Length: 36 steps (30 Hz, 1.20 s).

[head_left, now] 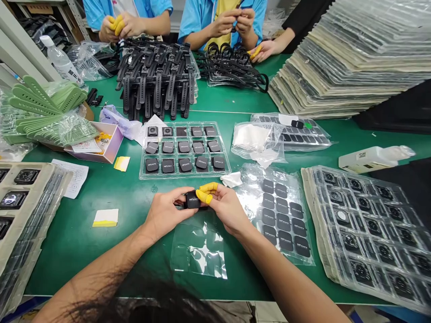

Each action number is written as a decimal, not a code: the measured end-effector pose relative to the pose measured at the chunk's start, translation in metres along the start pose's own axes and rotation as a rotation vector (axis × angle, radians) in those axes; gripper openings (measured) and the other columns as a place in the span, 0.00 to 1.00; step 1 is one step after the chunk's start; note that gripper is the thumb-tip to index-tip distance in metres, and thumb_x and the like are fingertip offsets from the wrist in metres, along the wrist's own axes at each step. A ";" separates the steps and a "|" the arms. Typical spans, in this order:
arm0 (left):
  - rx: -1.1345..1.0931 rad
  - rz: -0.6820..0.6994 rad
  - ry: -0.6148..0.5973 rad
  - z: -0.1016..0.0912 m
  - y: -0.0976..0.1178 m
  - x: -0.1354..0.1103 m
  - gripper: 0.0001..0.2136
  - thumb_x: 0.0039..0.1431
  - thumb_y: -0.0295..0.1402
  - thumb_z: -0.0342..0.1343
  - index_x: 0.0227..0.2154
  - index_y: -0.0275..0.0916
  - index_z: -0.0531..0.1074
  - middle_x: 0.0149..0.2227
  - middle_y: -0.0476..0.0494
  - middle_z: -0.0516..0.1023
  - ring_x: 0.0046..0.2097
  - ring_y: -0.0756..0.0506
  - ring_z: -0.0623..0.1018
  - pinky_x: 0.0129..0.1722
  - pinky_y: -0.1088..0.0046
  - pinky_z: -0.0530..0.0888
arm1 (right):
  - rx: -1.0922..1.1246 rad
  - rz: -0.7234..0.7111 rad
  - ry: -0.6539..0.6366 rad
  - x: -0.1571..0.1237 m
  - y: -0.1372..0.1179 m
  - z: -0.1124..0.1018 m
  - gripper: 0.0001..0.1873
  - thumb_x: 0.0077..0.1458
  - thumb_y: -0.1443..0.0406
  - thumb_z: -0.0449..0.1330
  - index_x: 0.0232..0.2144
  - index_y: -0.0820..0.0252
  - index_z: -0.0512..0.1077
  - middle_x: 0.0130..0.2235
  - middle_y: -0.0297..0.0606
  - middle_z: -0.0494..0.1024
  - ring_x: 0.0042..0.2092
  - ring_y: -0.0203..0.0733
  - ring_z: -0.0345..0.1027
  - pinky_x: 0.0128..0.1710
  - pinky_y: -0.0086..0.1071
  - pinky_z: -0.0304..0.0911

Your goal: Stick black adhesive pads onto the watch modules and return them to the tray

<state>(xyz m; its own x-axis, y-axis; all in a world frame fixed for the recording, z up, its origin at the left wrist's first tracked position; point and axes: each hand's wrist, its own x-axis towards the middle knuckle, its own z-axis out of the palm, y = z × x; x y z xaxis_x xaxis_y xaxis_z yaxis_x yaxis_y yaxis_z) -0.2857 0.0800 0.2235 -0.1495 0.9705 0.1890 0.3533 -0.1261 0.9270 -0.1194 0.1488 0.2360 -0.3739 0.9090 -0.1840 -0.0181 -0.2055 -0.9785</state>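
Note:
Low in the middle, a black square watch body (193, 200) with white lettering on its face is held between both hands. My left hand (167, 207) grips its left side between thumb and fingers. My right hand (224, 204), with yellow finger cots on thumb and forefinger, pinches at its right edge; the fingers hide that side. Beneath the hands lies a clear film sheet (200, 251). A sheet of black square stickers (283, 206) with the same lettering rests to the right. Beyond the hands is a clear tray (184, 174) of watch bodies, most showing lettered black faces.
Stacked trays of watch bodies flank me at left (50, 193) and right (311, 202). A white bottle (367, 159) lies at right. Farther back are black straps (155, 76), green straps (50, 116), a tall tray stack (340, 63) and co-workers' hands (124, 24).

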 end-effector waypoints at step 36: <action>-0.134 -0.043 0.002 -0.008 0.002 0.009 0.26 0.49 0.28 0.67 0.53 0.43 0.75 0.35 0.49 0.85 0.38 0.46 0.84 0.45 0.68 0.81 | -0.658 -0.423 -0.087 0.015 -0.032 -0.002 0.19 0.54 0.54 0.66 0.46 0.55 0.75 0.37 0.38 0.80 0.35 0.42 0.72 0.37 0.39 0.72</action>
<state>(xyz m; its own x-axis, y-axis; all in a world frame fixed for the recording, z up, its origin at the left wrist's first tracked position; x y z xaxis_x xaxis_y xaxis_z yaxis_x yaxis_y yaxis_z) -0.2935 0.0869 0.2300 -0.1639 0.9752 0.1489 0.2198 -0.1111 0.9692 -0.1228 0.1696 0.2647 -0.5297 0.8249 0.1974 0.3674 0.4330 -0.8231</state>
